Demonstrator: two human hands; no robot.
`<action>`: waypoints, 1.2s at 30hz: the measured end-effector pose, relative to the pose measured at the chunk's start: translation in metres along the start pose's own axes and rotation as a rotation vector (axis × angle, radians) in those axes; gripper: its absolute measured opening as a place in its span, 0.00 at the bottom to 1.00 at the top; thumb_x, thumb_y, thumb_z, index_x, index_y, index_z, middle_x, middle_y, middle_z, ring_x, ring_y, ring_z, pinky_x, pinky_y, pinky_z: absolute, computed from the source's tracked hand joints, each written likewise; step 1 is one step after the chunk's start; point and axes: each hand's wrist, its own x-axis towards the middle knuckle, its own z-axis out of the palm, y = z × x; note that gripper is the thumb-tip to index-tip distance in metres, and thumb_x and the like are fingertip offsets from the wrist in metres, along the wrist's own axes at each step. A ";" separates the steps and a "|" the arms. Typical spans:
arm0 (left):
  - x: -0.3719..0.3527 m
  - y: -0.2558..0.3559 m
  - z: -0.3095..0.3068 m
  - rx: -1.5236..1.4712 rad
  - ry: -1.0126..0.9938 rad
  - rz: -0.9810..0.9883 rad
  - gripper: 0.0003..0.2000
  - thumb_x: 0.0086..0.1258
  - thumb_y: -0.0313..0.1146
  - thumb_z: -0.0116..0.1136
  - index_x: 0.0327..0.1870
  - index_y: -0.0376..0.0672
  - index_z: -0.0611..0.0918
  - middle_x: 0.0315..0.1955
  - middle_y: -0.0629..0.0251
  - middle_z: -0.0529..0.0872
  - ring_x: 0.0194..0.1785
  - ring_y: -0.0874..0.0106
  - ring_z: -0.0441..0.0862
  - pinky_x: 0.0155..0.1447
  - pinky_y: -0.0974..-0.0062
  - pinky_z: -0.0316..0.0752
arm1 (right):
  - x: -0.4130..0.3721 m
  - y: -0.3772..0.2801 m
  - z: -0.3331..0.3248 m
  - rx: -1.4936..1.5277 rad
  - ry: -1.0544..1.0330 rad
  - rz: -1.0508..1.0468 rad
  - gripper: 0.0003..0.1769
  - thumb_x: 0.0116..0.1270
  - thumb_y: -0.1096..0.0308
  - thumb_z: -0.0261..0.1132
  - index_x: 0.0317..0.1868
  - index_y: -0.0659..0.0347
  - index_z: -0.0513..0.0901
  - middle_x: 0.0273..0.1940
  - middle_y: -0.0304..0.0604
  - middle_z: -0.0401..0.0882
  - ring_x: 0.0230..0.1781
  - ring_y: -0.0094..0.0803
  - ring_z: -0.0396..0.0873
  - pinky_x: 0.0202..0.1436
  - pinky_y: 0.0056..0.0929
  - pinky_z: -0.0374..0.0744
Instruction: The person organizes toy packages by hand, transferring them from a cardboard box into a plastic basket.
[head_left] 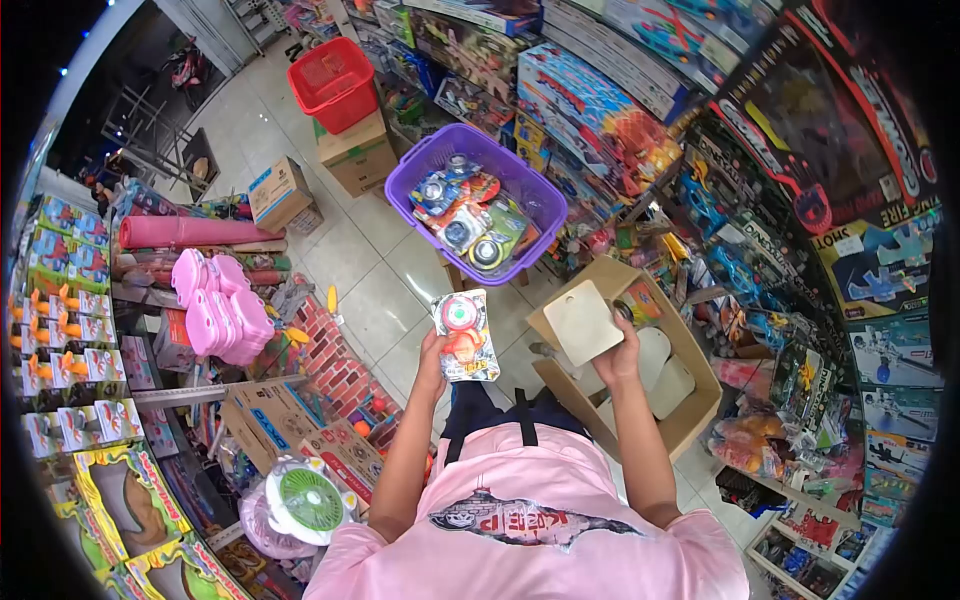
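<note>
The person wears a pale pink T-shirt [520, 568] with short sleeves [345, 558] over dark trousers [556, 413]. Across the chest runs a wide, ragged-edged print [545, 522] in grey and black with red lettering and a round black-and-white motif [458, 519] at one end. Two black straps [526, 425] show at the front; left hand [431, 364] and right hand [622, 356] are bare.

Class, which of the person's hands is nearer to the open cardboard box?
Right. The right hand is over the open cardboard box, holding a pale card; the left hand, holding a packaged toy, is apart from it, to its left.
</note>
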 end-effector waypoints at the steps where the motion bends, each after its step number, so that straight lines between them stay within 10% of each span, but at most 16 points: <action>1: 0.004 0.006 -0.012 -0.008 -0.001 0.000 0.22 0.64 0.29 0.52 0.61 0.36 0.74 0.50 0.58 0.84 0.51 0.68 0.84 0.57 0.70 0.79 | 0.004 0.009 0.018 0.099 -0.019 0.032 0.33 0.68 0.51 0.58 0.66 0.64 0.71 0.65 0.45 0.73 0.67 0.39 0.70 0.71 0.41 0.65; 7: 0.026 0.051 -0.076 -0.077 -0.146 0.012 0.18 0.70 0.32 0.54 0.59 0.35 0.76 0.49 0.61 0.84 0.51 0.73 0.82 0.57 0.74 0.77 | 0.034 0.069 0.099 0.088 -0.142 0.131 0.49 0.68 0.28 0.48 0.70 0.66 0.68 0.67 0.49 0.72 0.66 0.44 0.72 0.71 0.42 0.67; 16: 0.025 0.097 -0.129 0.209 0.029 0.149 0.18 0.72 0.35 0.62 0.58 0.38 0.75 0.49 0.65 0.84 0.50 0.77 0.82 0.57 0.76 0.76 | 0.083 0.132 0.144 -0.107 -0.063 0.140 0.27 0.76 0.55 0.48 0.66 0.64 0.72 0.65 0.45 0.74 0.66 0.38 0.72 0.72 0.39 0.68; 23: 0.037 0.105 -0.142 0.147 0.138 0.198 0.19 0.71 0.36 0.63 0.59 0.38 0.76 0.50 0.64 0.84 0.51 0.78 0.81 0.58 0.76 0.75 | 0.139 0.129 0.166 -0.198 0.012 0.134 0.22 0.73 0.58 0.55 0.62 0.60 0.74 0.60 0.41 0.76 0.56 0.37 0.77 0.59 0.37 0.76; 27: 0.050 0.114 -0.138 0.114 0.221 0.203 0.18 0.72 0.34 0.62 0.59 0.37 0.76 0.50 0.64 0.85 0.50 0.78 0.82 0.58 0.76 0.75 | 0.201 0.132 0.176 -0.847 0.005 -0.059 0.20 0.67 0.61 0.65 0.53 0.67 0.77 0.48 0.47 0.78 0.45 0.37 0.78 0.50 0.35 0.76; 29: 0.063 0.113 -0.138 0.112 0.258 0.212 0.18 0.72 0.34 0.62 0.59 0.37 0.76 0.50 0.64 0.85 0.50 0.78 0.82 0.57 0.76 0.75 | 0.233 0.145 0.175 -1.471 -0.109 -0.625 0.23 0.62 0.59 0.71 0.48 0.69 0.78 0.44 0.51 0.79 0.43 0.42 0.77 0.50 0.38 0.75; 36: 0.089 0.129 -0.097 0.065 0.416 0.227 0.18 0.72 0.33 0.62 0.59 0.37 0.76 0.49 0.64 0.85 0.50 0.77 0.82 0.56 0.77 0.76 | 0.308 0.169 0.167 -1.836 0.019 -0.444 0.40 0.56 0.55 0.74 0.61 0.70 0.65 0.60 0.64 0.65 0.58 0.59 0.68 0.63 0.49 0.67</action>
